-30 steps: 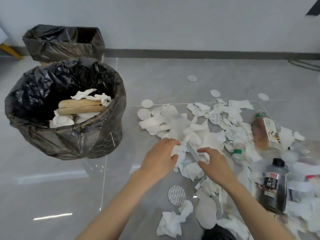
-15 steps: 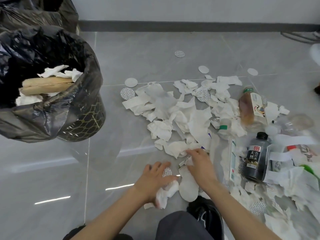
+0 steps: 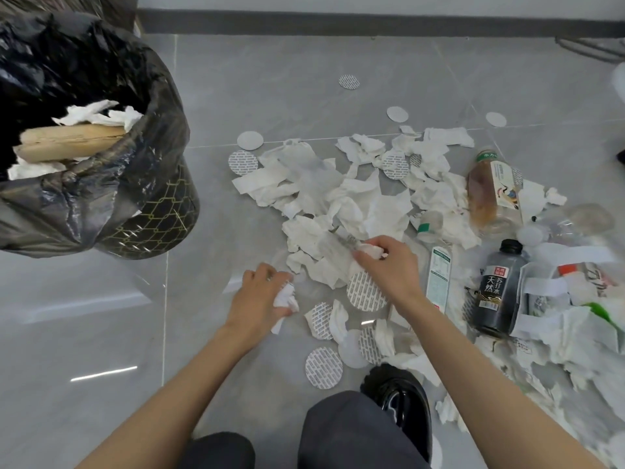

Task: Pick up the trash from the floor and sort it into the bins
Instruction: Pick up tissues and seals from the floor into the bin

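1. Head view, floor: torn white tissue scraps lie heaped on grey tiles, mixed with round foil seals, a tea bottle and a dark bottle
2. Left hand sits at the pile's near edge, fingers curled round a crumpled tissue wad
3. Right hand is over the pile, fingers clamped in a pinch on another white wad
4. Bin with black liner stands well to the left, apart from the pile, holding tissue and a brown paper piece
5. Black shoe rests just beside the scraps at the bottom, next to a dark trouser knee
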The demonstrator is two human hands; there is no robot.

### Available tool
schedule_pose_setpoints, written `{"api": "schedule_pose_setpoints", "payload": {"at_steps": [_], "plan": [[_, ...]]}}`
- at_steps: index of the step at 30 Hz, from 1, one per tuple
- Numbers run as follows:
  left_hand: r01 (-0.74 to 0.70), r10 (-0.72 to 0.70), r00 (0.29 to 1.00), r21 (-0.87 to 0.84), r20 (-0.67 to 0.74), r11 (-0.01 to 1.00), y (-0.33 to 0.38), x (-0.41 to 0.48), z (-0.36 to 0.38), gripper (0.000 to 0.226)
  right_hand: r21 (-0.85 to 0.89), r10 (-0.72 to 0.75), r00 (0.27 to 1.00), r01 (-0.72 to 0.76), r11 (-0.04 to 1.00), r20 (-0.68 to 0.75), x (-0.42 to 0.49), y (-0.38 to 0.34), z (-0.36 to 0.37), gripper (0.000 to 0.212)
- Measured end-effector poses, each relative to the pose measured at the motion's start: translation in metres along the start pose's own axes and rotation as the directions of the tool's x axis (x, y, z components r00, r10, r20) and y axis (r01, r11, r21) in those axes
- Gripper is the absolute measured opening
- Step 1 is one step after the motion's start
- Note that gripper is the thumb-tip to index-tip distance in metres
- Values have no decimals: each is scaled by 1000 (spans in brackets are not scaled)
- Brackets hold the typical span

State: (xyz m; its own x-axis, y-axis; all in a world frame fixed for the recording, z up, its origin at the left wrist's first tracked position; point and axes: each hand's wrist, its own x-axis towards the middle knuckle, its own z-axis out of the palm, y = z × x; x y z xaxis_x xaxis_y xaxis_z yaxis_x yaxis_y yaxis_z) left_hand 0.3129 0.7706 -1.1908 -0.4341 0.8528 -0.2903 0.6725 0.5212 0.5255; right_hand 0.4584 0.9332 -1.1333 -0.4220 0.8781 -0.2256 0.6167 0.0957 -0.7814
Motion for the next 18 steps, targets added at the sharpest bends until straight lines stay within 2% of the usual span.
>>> {"api": "schedule_pose_setpoints", "payload": {"at_steps": [3,6,9,13,15,18], "plan": [[129,-130,991,-49,-28,990,-11,4,-4,62,113,36,999,-36,993,-2,7,-12,0,9],[176,-183,983,-142,-36,974,-20,6,-4,56,130,28,999,-30,991,17,20,-23,9,9],[189,-203,977,-172,-71,967,-25,7,-6,44,6,-42,995,42,999,93,31,-29,27,11],[295,-322,940,-207,-114,933,-28,16,-20,34,-307,15,953,83,948,304,29,-6,60,20],[323,-371,918,-274,-144,906,-28,23,-31,35,-343,38,952,72,937,303,22,8,69,16],[244,-343,921,-413,-184,877,-11,40,-48,36,-354,48,953,64,933,299,12,18,68,18]]}}
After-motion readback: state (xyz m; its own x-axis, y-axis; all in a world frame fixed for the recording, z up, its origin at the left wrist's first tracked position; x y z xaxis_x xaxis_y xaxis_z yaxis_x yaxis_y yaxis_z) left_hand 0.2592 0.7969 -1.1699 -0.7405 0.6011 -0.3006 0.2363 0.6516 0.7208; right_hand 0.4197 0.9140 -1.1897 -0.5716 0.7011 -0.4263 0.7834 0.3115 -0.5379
